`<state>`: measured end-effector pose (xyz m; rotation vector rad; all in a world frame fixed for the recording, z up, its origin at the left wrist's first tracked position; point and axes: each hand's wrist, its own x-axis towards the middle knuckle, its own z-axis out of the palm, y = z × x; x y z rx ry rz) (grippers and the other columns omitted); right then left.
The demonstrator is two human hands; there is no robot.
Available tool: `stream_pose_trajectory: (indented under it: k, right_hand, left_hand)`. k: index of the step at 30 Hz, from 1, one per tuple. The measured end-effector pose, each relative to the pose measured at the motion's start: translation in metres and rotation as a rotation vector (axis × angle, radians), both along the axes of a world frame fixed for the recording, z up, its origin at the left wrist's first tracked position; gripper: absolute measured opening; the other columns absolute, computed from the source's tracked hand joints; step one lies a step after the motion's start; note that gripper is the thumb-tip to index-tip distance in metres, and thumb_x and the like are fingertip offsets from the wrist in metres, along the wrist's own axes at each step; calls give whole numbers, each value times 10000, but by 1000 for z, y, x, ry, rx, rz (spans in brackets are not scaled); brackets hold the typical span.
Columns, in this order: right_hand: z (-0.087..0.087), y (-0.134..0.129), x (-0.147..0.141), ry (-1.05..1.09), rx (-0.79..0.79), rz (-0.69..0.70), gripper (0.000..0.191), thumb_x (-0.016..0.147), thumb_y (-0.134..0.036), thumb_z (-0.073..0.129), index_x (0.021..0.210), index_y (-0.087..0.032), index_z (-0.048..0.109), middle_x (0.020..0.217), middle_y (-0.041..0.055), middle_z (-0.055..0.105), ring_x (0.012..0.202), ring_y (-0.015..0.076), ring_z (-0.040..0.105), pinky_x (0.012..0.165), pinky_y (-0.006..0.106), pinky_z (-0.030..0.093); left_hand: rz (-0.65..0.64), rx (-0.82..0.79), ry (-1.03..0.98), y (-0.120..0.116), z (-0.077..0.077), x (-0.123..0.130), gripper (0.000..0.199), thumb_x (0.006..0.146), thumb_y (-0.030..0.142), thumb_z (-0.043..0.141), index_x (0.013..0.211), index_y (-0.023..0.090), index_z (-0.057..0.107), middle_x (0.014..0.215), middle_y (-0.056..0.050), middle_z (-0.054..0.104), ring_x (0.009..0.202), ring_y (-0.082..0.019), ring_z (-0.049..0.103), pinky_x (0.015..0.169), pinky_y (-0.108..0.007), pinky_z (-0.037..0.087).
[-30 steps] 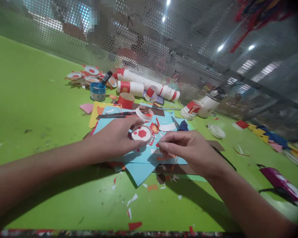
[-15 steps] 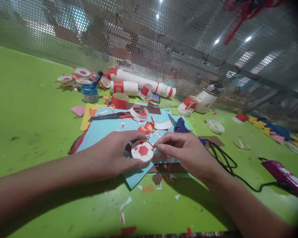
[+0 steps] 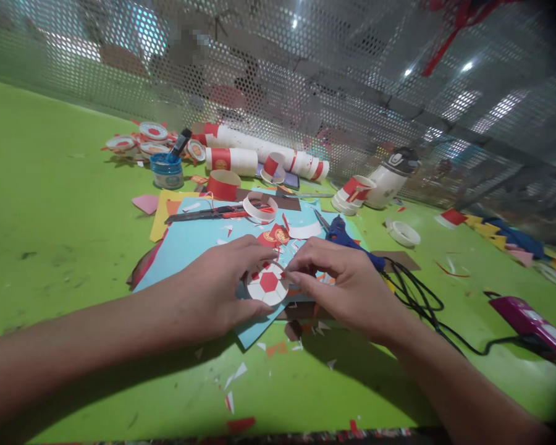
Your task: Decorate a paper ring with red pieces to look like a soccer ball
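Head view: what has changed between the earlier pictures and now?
The left hand has brought the white disc toward the person and rightward, its face tipped more to the camera. The gap to the right hand has closed: those fingertips now meet the disc's edge. Unchanged: the left hand's hold, the blue glue gun and the red paper ring.

The disc (image 3: 267,283) looks matt, papery; the purple case (image 3: 528,322) glossy; the tabletop (image 3: 74,247) smooth.

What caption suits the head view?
Left hand holds a red-and-white disc, right hand at its edge, above blue paper on a green table.
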<state>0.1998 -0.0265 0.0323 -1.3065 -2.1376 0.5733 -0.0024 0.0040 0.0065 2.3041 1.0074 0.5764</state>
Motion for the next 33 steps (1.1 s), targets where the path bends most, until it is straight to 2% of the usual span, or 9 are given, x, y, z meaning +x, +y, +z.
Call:
stream_pose_trajectory:
  k: [3,6,9,18,23,28,33]
  right_hand:
    - [-1,0,1,-61,39,47,115,837,-74,634,770,-148,692,740,6,599,690,122,562,655,266,441]
    - [-2,0,2,-109,90,95,117,858,-95,623,779,-146,691,735,9,576,676,124,546,630,263,428]
    - [-4,2,4,-145,152,140,109,867,-100,612,804,-136,694,744,23,584,688,135,539,633,271,420]
    - [-7,6,6,-216,208,234,138,910,-101,554,847,-113,676,819,68,594,733,155,534,638,279,408]
    - [-5,5,7,-269,174,248,158,929,-99,523,853,-128,658,848,72,591,743,160,540,652,282,419]
    - [-6,8,6,-252,216,256,168,916,-78,517,816,-143,636,841,71,606,742,161,544,646,282,419]
    - [-5,5,6,-236,264,236,145,917,-120,548,841,-105,670,798,75,594,713,163,533,615,281,409]
  left_hand:
    - [-56,74,-4,0,-2,-1,416,733,261,677,1133,166,613,1013,-69,629,886,-225,601,783,-348,491]
    - [-95,114,-14,0,-5,-2,341,757,239,671,1083,161,609,1014,-70,607,915,-221,586,811,-343,483]
    - [-106,101,-2,-1,-5,-3,323,766,229,666,1075,157,602,1028,-76,596,948,-229,577,826,-348,478]
    - [-98,21,33,0,1,0,318,746,264,688,1034,138,643,966,-67,603,848,-222,576,763,-361,471]
    - [-106,36,47,0,-1,-2,293,756,281,673,1024,167,635,1008,-71,614,886,-228,587,787,-360,476]
    - [-109,64,37,-1,-2,-3,289,749,295,685,1010,181,640,993,-63,624,881,-224,596,781,-342,476]
    - [-98,79,38,0,-3,-2,303,762,291,670,1033,158,643,962,-63,615,824,-213,585,737,-344,475]
